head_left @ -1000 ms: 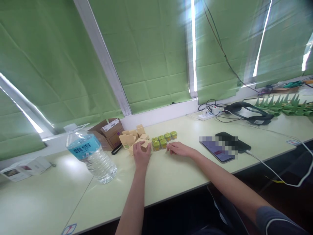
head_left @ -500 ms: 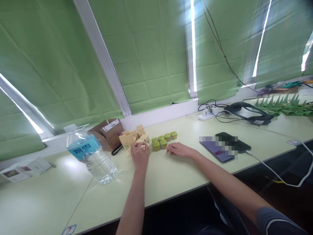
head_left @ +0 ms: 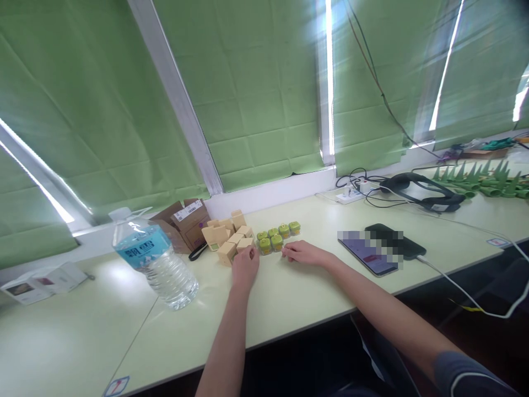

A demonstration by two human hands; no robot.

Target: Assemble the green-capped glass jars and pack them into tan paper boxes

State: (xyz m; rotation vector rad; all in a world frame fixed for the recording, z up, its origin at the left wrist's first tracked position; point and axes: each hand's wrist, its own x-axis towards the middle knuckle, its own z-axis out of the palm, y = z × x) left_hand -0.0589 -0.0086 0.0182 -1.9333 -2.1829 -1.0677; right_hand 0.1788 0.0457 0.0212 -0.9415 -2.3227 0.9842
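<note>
so the left hand (head_left: 246, 267) is at the near edge of a cluster of little tan boxes (head_left: 236, 239), fingers curled in, and honestly can't tell if it's pinching one or just touching. Those boxes sit on the pale table (head_left: 289, 298), right in front of a brown carton (head_left: 192, 229), with a big water bottle (head_left: 155, 262) off to their left. Right hand (head_left: 303, 253) rests on the tabletop, loosely curled, fingertips just beside the small green-lidded jars (head_left: 276, 241), can't tell if anything's tucked in that grip
</note>
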